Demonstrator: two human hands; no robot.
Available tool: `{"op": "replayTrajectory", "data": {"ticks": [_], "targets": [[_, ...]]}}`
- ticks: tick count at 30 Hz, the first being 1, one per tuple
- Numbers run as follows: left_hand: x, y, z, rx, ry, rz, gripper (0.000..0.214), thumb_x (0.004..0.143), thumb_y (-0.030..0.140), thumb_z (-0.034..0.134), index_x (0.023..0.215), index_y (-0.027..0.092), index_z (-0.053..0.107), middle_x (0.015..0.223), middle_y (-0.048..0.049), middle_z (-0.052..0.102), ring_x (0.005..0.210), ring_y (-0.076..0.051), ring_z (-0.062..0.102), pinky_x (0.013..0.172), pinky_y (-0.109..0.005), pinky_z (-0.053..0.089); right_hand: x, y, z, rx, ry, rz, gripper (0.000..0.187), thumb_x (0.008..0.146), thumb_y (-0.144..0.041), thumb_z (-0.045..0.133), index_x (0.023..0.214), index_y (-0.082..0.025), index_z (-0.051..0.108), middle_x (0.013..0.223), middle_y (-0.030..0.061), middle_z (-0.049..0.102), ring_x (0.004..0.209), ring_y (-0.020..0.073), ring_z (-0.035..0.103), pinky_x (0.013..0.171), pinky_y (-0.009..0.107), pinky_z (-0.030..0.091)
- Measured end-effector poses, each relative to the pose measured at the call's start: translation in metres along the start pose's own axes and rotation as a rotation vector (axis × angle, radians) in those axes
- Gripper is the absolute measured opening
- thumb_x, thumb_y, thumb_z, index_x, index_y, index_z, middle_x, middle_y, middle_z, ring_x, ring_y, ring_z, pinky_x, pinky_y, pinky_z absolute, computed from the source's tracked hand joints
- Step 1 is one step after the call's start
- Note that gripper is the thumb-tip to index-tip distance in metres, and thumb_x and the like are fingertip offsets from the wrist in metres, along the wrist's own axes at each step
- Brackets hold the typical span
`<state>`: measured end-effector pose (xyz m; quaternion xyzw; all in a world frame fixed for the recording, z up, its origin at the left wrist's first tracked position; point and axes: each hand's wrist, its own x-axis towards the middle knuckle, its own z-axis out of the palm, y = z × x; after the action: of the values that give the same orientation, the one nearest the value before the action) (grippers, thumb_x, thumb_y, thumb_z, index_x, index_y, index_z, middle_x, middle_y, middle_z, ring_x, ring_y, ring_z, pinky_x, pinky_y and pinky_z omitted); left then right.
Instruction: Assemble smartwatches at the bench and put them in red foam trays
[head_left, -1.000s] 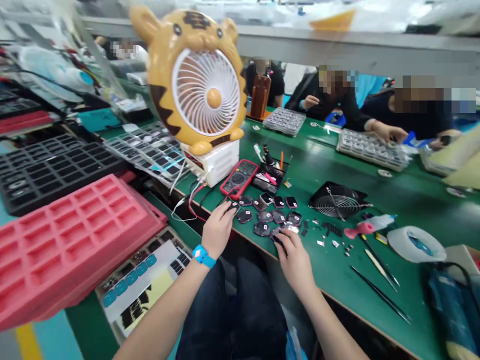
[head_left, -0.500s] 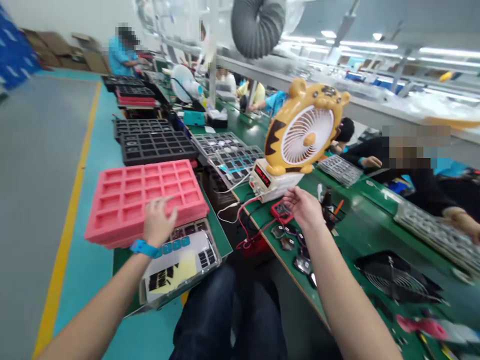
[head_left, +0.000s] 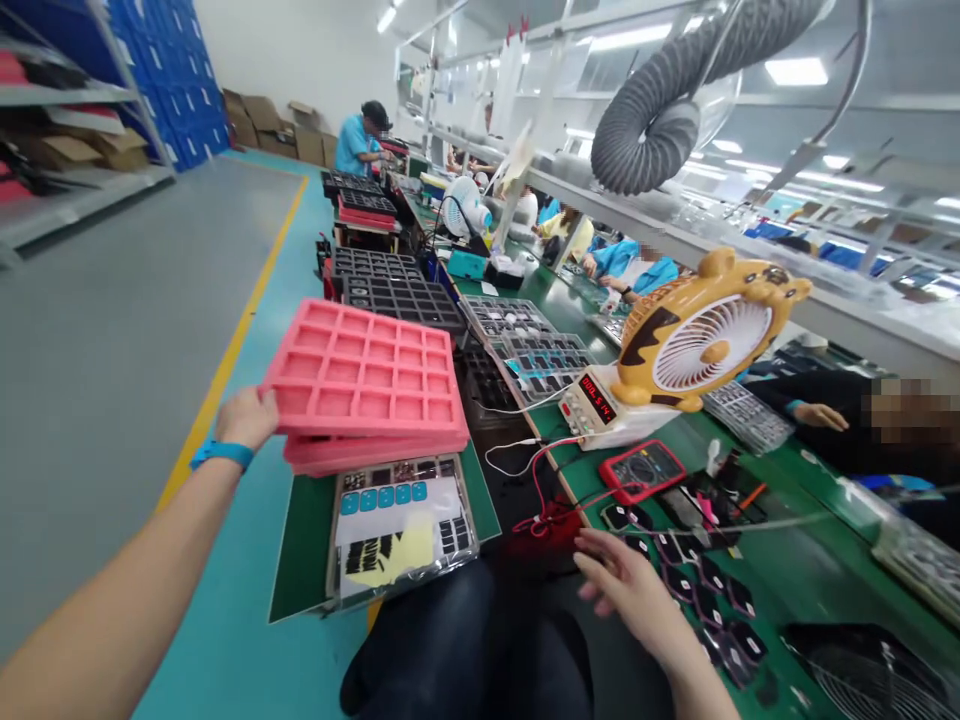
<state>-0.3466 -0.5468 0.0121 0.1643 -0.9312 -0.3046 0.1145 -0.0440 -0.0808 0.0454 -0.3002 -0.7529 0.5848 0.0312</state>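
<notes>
My left hand (head_left: 246, 416) grips the near left edge of the top pink compartment tray (head_left: 366, 372), which is lifted slightly off a second pink tray beneath it. My right hand (head_left: 628, 586) hovers open, fingers spread, at the front edge of the green bench (head_left: 795, 570), just beside several small dark parts (head_left: 697, 590) laid out there. A blue band is on my left wrist.
A tiger-shaped fan (head_left: 701, 335) sits on a power supply (head_left: 600, 408), with a red multimeter (head_left: 642, 470) and red leads in front. A flat tray of labels (head_left: 397, 520) lies below the pink trays. Black trays (head_left: 401, 295) stand farther back. Other people work along the bench.
My head turned left, shifting the view. My left hand moved from above the pink tray to grip its left edge. My right hand dropped back from the multimeter toward the bench's front edge.
</notes>
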Motion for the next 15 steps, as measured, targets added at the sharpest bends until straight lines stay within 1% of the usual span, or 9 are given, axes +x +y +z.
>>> {"op": "replayTrajectory", "data": {"ticks": [1, 3, 5, 7, 9, 11, 12, 13, 15], "targets": [[0.005, 0.002, -0.010, -0.070, 0.039, -0.047, 0.027, 0.090, 0.026, 0.056, 0.068, 0.015, 0.047, 0.075, -0.0034, 0.063, 0.093, -0.026, 0.067, 0.091, -0.052, 0.055, -0.006, 0.007, -0.004, -0.096, 0.052, -0.018, 0.071, 0.055, -0.059, 0.084, 0.111, -0.018, 0.068, 0.120, 0.0185, 0.075, 0.050, 0.0202, 0.069, 0.037, 0.030, 0.049], [0.013, 0.007, -0.032, -0.235, 0.136, -0.113, 0.026, 0.092, 0.028, 0.049, 0.071, 0.014, 0.045, 0.076, -0.0014, 0.060, 0.096, -0.027, 0.066, 0.089, -0.057, 0.054, -0.020, 0.015, -0.014, -0.199, 0.241, -0.109, 0.076, 0.059, -0.064, 0.077, 0.119, -0.019, 0.063, 0.128, 0.0196, 0.071, 0.053, 0.0212, 0.070, 0.041, 0.034, 0.053], [0.015, 0.014, -0.052, -0.438, 0.215, -0.125, 0.023, 0.093, 0.032, 0.044, 0.081, 0.012, 0.046, 0.082, -0.0006, 0.060, 0.094, -0.022, 0.065, 0.082, -0.053, 0.056, -0.034, 0.015, -0.023, -0.229, 0.435, -0.215, 0.079, 0.065, -0.068, 0.072, 0.125, -0.019, 0.059, 0.131, 0.0206, 0.069, 0.057, 0.0219, 0.071, 0.046, 0.036, 0.057], [0.009, 0.021, -0.068, -0.647, 0.253, -0.093, 0.023, 0.087, 0.036, 0.051, 0.091, 0.013, 0.048, 0.088, -0.0006, 0.063, 0.085, -0.017, 0.063, 0.071, -0.044, 0.059, -0.046, 0.011, -0.024, -0.268, 0.549, -0.303, 0.077, 0.072, -0.070, 0.068, 0.128, -0.019, 0.057, 0.124, 0.0195, 0.072, 0.056, 0.0214, 0.070, 0.047, 0.036, 0.057], [-0.009, 0.036, -0.075, -0.805, 0.254, -0.054, 0.032, 0.076, 0.036, 0.060, 0.099, 0.017, 0.050, 0.090, -0.0007, 0.065, 0.076, -0.016, 0.061, 0.061, -0.038, 0.060, -0.055, 0.005, -0.019, -0.328, 0.575, -0.377, 0.071, 0.077, -0.071, 0.066, 0.124, -0.018, 0.062, 0.100, 0.0147, 0.078, 0.050, 0.0201, 0.065, 0.048, 0.035, 0.056], [-0.042, 0.063, -0.071, -0.899, 0.227, -0.007, 0.040, 0.073, 0.036, 0.060, 0.108, 0.020, 0.050, 0.095, -0.0020, 0.067, 0.074, -0.017, 0.062, 0.060, -0.040, 0.062, -0.061, -0.003, -0.012, -0.339, 0.505, -0.441, 0.063, 0.080, -0.070, 0.066, 0.116, -0.019, 0.068, 0.082, 0.0098, 0.078, 0.046, 0.0191, 0.061, 0.050, 0.035, 0.055], [-0.065, 0.082, -0.064, -0.927, 0.192, 0.036, 0.044, 0.075, 0.036, 0.058, 0.115, 0.021, 0.050, 0.103, -0.0034, 0.069, 0.077, -0.018, 0.064, 0.063, -0.043, 0.063, -0.066, -0.007, -0.008, -0.291, 0.435, -0.477, 0.060, 0.081, -0.068, 0.067, 0.116, -0.020, 0.069, 0.085, 0.0098, 0.078, 0.050, 0.0195, 0.063, 0.054, 0.035, 0.057], [-0.094, 0.103, -0.053, -0.964, 0.148, 0.122, 0.047, 0.078, 0.038, 0.057, 0.123, 0.023, 0.049, 0.118, -0.0041, 0.068, 0.091, -0.021, 0.067, 0.075, -0.046, 0.065, -0.072, -0.011, -0.005, -0.208, 0.353, -0.516, 0.058, 0.082, -0.066, 0.069, 0.120, -0.022, 0.068, 0.096, 0.0111, 0.079, 0.059, 0.0207, 0.069, 0.060, 0.036, 0.060], [-0.165, 0.141, -0.022, -0.980, 0.065, 0.404, 0.055, 0.091, 0.040, 0.046, 0.144, 0.028, 0.040, 0.147, -0.0049, 0.055, 0.125, -0.027, 0.060, 0.104, -0.052, 0.056, -0.093, -0.017, -0.002, 0.031, 0.204, -0.610, 0.073, 0.079, -0.062, 0.078, 0.139, -0.028, 0.057, 0.133, 0.0138, 0.070, 0.099, 0.0262, 0.075, 0.084, 0.040, 0.063]]}}
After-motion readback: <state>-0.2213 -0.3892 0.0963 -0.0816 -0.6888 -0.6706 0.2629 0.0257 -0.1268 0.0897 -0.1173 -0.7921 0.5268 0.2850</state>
